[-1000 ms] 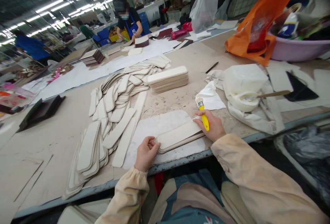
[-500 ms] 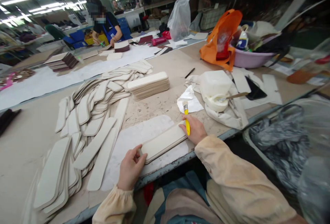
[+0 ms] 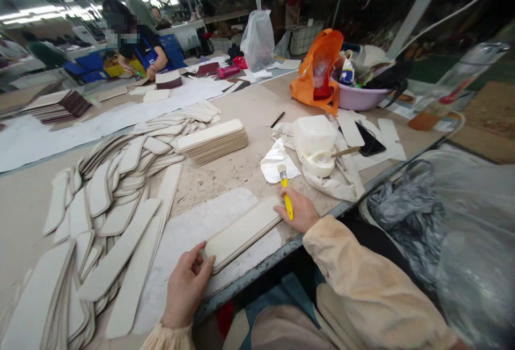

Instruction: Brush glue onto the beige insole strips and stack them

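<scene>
A short stack of long cream strips with rounded ends (image 3: 243, 229) lies on a white sheet (image 3: 173, 245) near the table's front edge. My left hand (image 3: 185, 283) pinches the near left end of this stack, thumb on top. At the far right end is my right hand (image 3: 301, 210), its fingertips touching the strips. A yellow-handled paintbrush (image 3: 287, 199) is held in that same hand, bristles pointing away from me. Just beyond the bristles lies a crumpled white paper (image 3: 273, 159).
Loose cream pieces (image 3: 100, 186) sprawl over the left. A neat stack (image 3: 215, 143) stands behind. To the right are a white plastic tub (image 3: 316, 134) with a stick, a phone (image 3: 370, 139), an orange bag (image 3: 316, 76), a lilac basin (image 3: 360, 96). A co-worker (image 3: 140, 49) works across.
My view has swung to the right, so the table's things sit further left in it. Both hands keep the same hold on the stack and the brush.
</scene>
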A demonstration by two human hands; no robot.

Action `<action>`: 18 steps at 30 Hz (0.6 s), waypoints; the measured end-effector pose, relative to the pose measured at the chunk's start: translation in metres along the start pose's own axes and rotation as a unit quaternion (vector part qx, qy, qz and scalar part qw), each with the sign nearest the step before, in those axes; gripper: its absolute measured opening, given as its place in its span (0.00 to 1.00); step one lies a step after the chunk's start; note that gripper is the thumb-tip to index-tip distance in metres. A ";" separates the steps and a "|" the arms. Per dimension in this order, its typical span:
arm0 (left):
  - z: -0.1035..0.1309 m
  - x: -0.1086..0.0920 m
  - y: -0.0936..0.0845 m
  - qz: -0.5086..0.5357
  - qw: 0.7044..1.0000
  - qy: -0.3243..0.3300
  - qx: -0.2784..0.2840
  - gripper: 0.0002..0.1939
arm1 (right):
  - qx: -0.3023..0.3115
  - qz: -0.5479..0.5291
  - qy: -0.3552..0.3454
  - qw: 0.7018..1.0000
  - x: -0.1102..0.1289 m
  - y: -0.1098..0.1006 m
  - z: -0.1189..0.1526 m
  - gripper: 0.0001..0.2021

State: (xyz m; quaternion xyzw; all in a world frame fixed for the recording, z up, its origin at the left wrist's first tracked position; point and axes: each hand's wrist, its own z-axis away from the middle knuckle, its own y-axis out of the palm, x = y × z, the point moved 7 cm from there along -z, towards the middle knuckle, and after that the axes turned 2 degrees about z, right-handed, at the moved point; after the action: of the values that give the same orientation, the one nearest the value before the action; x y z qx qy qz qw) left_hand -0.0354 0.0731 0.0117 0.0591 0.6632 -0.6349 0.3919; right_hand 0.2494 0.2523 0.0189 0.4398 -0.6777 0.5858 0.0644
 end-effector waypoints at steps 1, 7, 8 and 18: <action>0.000 0.001 0.000 0.002 1.000 0.000 -0.001 0.29 | 0.005 -0.005 0.001 1.000 0.000 0.001 0.000 0.13; -0.001 0.001 0.001 0.004 1.000 -0.001 -0.006 0.28 | 0.003 -0.050 0.019 0.999 -0.002 0.005 -0.003 0.15; -0.001 0.001 0.001 0.005 1.000 0.000 -0.007 0.28 | -0.003 -0.059 0.023 0.998 -0.002 0.004 -0.003 0.15; -0.007 -0.014 -0.014 0.010 0.998 0.056 -0.008 0.28 | -0.071 -0.271 0.048 0.959 0.024 -0.012 -0.010 0.14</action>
State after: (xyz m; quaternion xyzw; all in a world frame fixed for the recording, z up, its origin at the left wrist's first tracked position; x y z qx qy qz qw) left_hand -0.0369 0.0828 0.0299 0.0982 0.6887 -0.6210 0.3609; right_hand 0.2391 0.2494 0.0450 0.5727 -0.5696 0.5167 0.2839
